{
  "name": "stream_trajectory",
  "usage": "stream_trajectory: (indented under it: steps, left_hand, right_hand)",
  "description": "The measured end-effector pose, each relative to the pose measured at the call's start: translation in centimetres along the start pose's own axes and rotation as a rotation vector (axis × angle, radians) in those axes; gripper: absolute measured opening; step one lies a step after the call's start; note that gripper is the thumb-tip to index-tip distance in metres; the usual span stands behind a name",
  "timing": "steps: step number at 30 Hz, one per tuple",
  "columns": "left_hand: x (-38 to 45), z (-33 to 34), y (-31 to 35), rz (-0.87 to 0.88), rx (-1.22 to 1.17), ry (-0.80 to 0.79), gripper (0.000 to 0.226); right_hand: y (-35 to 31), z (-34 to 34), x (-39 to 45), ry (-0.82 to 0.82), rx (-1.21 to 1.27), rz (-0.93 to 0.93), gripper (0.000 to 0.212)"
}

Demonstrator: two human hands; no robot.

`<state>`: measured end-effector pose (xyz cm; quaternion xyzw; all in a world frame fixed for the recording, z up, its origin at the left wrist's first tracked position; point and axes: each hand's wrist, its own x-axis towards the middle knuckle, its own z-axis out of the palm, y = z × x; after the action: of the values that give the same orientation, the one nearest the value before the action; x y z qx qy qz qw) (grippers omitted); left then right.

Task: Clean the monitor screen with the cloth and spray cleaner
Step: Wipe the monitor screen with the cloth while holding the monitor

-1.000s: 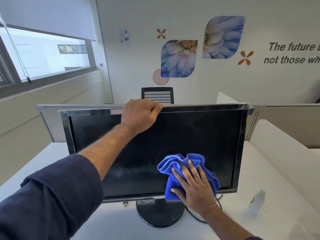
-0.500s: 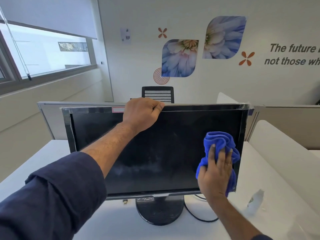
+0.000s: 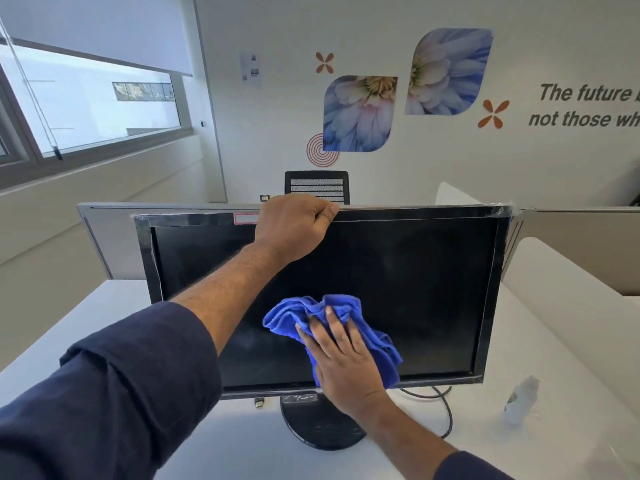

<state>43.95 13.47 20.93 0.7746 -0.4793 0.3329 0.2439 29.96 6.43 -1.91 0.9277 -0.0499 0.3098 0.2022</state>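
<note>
The scene is bright and evenly lit, mostly by daylight from the window (image 3: 86,109) at upper left, where the view outside is nearly blown out to white. Shadows on the desk (image 3: 114,306) are soft and faint. The dark screen (image 3: 415,289) shows dim smears and weak reflections, no hard glare. Wide-angle distortion bends straight lines near the edges. The bottle (image 3: 519,400) at lower right is blurred, as is the near sleeve (image 3: 104,393).

Left hand (image 3: 294,226) curled, gripping; right hand (image 3: 346,362) flat, fingers spread.
</note>
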Motion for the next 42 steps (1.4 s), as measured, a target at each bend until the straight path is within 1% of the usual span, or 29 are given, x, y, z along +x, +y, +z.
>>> stream_trajectory:
  steps: [2,4,7,10,12,15,17,20,22,24,27,30,32,35,37,39,42]
  left_hand:
    - [0.1,0.0,0.2,0.003,-0.002,-0.010,0.046]
    - [0.1,0.0,0.2,-0.001,-0.004,-0.021,0.046]
    - [0.0,-0.1,0.0,-0.005,-0.010,-0.022,0.048]
    - [0.1,-0.1,0.4,-0.001,0.003,-0.019,0.049]
    - [0.2,0.0,0.7,-0.004,0.023,-0.020,0.050]
    - [0.1,0.1,0.5,-0.020,0.025,-0.013,0.049]
    - [0.0,-0.1,0.5,-0.024,0.021,-0.004,0.047]
    - [0.1,-0.2,0.7,-0.025,0.005,-0.004,0.048]
    - [0.1,0.0,0.6,-0.029,-0.001,-0.017,0.047]
    - [0.1,0.1,0.3,-0.023,-0.003,-0.023,0.047]
    - [0.0,-0.1,-0.1,-0.002,-0.022,-0.009,0.043]
    - [0.0,0.0,-0.1,0.025,-0.020,-0.017,0.043]
    - [0.1,0.2,0.2,0.017,-0.009,-0.032,0.045]
    - [0.1,0.3,0.3,0.009,0.017,-0.027,0.048]
    - [-0.1,0.3,-0.8,0.025,0.000,-0.021,0.048]
    - [-0.1,0.4,-0.3,0.028,0.015,-0.014,0.048]
    - [0.1,0.2,0.1,0.013,0.020,-0.017,0.048]
  right_hand:
    - [1.6,0.2,-1.4,-0.015,-0.016,-0.017,0.074]
    - [3.6,0.5,-3.7,-0.030,-0.006,0.028,0.076]
    - [7.1,0.7,-6.6,-0.015,0.036,0.201,0.076]
    - [9.9,0.1,-7.2,-0.031,0.044,0.370,0.081]
    - [10.1,-0.4,-6.4,-0.060,0.036,0.416,0.085]
    - [8.1,-1.0,-3.8,-0.075,0.060,0.482,0.090]
    - [5.9,-1.5,-1.5,-0.081,0.092,0.484,0.091]
    - [2.2,-1.8,1.6,-0.074,0.140,0.397,0.096]
    - [-0.5,-1.6,2.9,-0.094,0.145,0.334,0.099]
    - [-2.4,-1.2,3.5,-0.119,0.135,0.309,0.099]
    - [-2.9,-0.8,3.6,-0.127,0.125,0.304,0.097]
    - [-1.2,-0.5,2.4,-0.128,0.091,0.251,0.098]
    - [0.6,-0.1,0.8,-0.118,0.056,0.282,0.100]
    - [3.5,0.0,-1.5,-0.133,0.030,0.431,0.106]
    - [3.7,0.1,-1.8,-0.148,0.012,0.508,0.107]
    - [3.9,-0.2,-1.9,-0.168,0.031,0.549,0.108]
    - [2.6,-0.2,-0.7,-0.155,0.066,0.593,0.108]
